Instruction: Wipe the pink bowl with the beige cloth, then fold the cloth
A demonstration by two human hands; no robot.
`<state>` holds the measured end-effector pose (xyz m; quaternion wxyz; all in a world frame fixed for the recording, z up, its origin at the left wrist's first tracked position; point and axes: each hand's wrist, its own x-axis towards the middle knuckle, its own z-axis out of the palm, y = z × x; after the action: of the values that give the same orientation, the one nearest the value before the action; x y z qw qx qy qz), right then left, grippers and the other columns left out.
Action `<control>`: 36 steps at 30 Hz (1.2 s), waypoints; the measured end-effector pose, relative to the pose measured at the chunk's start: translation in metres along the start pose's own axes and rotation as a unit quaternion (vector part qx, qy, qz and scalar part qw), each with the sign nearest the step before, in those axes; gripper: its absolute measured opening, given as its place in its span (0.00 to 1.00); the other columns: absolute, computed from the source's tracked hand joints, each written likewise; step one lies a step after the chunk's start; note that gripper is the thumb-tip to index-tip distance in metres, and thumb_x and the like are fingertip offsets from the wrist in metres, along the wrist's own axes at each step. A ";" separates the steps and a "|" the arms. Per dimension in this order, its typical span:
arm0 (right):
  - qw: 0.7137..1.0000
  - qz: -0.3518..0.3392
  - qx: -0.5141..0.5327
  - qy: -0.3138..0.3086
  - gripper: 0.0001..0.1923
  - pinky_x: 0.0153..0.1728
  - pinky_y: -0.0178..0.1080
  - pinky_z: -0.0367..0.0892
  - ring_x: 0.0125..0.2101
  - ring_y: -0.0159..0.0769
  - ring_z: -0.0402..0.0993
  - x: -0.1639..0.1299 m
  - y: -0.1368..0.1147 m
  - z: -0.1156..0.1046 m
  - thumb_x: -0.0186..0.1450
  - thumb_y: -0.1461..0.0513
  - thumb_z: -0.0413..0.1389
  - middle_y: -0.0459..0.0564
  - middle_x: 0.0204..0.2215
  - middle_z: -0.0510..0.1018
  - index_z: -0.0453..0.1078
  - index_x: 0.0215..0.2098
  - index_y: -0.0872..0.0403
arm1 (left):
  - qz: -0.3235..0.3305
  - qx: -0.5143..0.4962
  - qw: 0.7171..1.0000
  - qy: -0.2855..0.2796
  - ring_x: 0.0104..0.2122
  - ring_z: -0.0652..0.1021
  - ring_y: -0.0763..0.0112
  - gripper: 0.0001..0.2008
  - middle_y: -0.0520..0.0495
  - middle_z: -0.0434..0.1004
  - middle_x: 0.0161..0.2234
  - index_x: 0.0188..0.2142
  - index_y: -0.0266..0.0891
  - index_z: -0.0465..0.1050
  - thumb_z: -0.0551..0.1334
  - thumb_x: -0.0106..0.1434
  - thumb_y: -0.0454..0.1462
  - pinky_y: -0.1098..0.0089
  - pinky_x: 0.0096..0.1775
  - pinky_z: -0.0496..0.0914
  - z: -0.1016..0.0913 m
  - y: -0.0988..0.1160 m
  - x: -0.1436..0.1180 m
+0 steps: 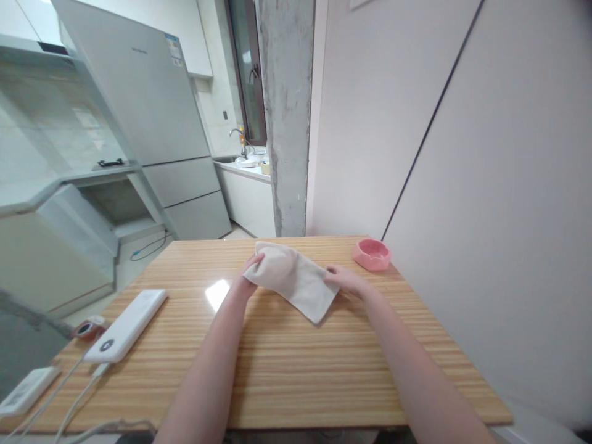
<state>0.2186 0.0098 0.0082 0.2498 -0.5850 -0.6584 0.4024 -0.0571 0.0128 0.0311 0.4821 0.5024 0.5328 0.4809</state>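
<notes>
A folded off-white cloth [296, 277] is held between my two hands, tilted just above the wooden table [296, 370]. At its left end, my left hand [250, 274] grips the edge, with the thumb over the top and the other fingers partly hidden behind the fabric. My right hand [342, 279] pinches the right edge, its fingers partly covered by the cloth. One lower corner of the cloth hangs toward me, close to the tabletop.
A pink faceted bowl [372, 254] sits at the table's far right corner, beside the white wall panel [462, 203]. On the left lie a white power bank [127, 327] with cables, a roll of tape [87, 329] and a white power strip [28, 391]. Beyond stands a fridge [139, 92].
</notes>
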 end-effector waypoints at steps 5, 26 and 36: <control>0.971 0.015 0.061 0.233 0.25 0.35 0.38 0.68 0.35 0.38 0.74 0.019 0.022 0.003 0.57 0.61 0.53 0.53 0.38 0.78 0.61 0.54 0.56 | -0.046 0.348 0.930 0.108 0.37 0.77 0.60 0.13 0.39 0.78 0.37 0.38 0.36 0.68 0.59 0.57 0.43 0.68 0.34 0.67 -0.037 -0.018 0.014; 0.955 0.016 -0.208 0.211 0.23 0.40 0.38 0.64 0.39 0.41 0.72 0.018 0.030 0.008 0.59 0.62 0.54 0.55 0.36 0.76 0.63 0.52 0.60 | 0.011 0.497 0.866 0.051 0.32 0.74 0.63 0.10 0.41 0.76 0.30 0.26 0.39 0.65 0.52 0.61 0.40 0.69 0.31 0.60 -0.007 -0.021 0.010; 0.955 -0.005 -0.201 0.217 0.26 0.44 0.38 0.64 0.41 0.40 0.71 0.023 0.035 0.011 0.57 0.65 0.55 0.55 0.39 0.74 0.63 0.54 0.58 | 0.011 0.505 0.862 0.044 0.32 0.74 0.64 0.10 0.42 0.77 0.31 0.27 0.39 0.66 0.53 0.62 0.40 0.70 0.31 0.60 -0.008 -0.019 0.009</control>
<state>0.2255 0.0293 -0.0294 0.2659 -0.6929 -0.6585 0.1246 -0.0665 0.0215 0.0129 0.1329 0.6610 0.7181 0.1724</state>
